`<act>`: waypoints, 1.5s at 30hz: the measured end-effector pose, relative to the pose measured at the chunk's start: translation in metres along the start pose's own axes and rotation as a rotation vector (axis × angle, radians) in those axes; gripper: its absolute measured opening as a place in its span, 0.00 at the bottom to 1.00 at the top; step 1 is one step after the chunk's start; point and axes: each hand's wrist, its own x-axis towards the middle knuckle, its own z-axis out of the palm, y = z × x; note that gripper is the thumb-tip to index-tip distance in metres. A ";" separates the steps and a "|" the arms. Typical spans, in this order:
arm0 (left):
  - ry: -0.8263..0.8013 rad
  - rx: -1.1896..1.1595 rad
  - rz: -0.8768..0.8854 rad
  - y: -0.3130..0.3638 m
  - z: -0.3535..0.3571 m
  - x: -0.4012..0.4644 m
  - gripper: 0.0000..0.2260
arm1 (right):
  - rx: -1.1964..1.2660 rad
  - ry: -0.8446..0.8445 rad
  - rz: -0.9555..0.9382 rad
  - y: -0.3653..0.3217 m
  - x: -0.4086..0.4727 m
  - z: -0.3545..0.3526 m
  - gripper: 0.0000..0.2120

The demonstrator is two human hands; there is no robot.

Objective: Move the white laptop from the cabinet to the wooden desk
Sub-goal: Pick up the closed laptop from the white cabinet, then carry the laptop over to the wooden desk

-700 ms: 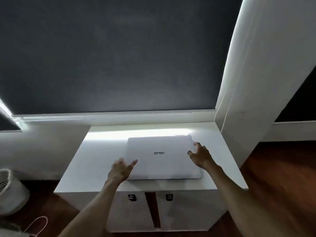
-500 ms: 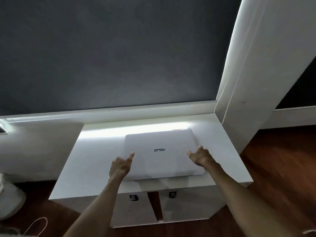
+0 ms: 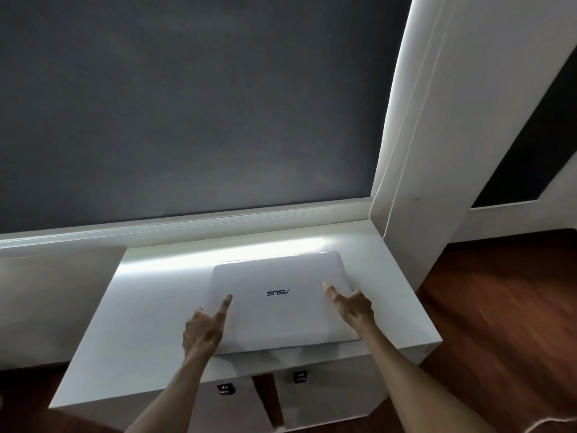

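Grasp step: left hand [image 3: 204, 331] and right hand [image 3: 352, 304] were spread, holding nothing, flanking closed laptop [image 3: 281, 303] on cabinet [image 3: 131, 332]. Next probably needed gripping both side edges, lifting level.

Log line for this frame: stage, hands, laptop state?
stage: reach | left hand: open at laptop's left edge | right hand: open at right edge | white laptop: closed, on cabinet

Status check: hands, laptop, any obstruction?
Left hand and right hand open at laptop's sides. Laptop closed, flat on cabinet. Nothing in the way.
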 end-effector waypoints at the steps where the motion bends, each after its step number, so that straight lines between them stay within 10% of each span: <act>1: 0.006 -0.024 0.016 0.001 0.000 -0.003 0.42 | 0.020 0.015 -0.010 0.002 -0.004 -0.003 0.48; 24: -0.054 -0.359 0.517 0.238 0.050 -0.186 0.32 | 0.505 0.548 -0.258 0.096 -0.076 -0.287 0.32; 35: -0.307 -0.484 0.789 0.327 0.149 -0.343 0.30 | 0.624 0.829 -0.227 0.240 -0.136 -0.422 0.20; 45: -0.657 -0.483 0.872 0.393 0.284 -0.472 0.34 | 0.571 1.178 -0.001 0.372 -0.164 -0.506 0.30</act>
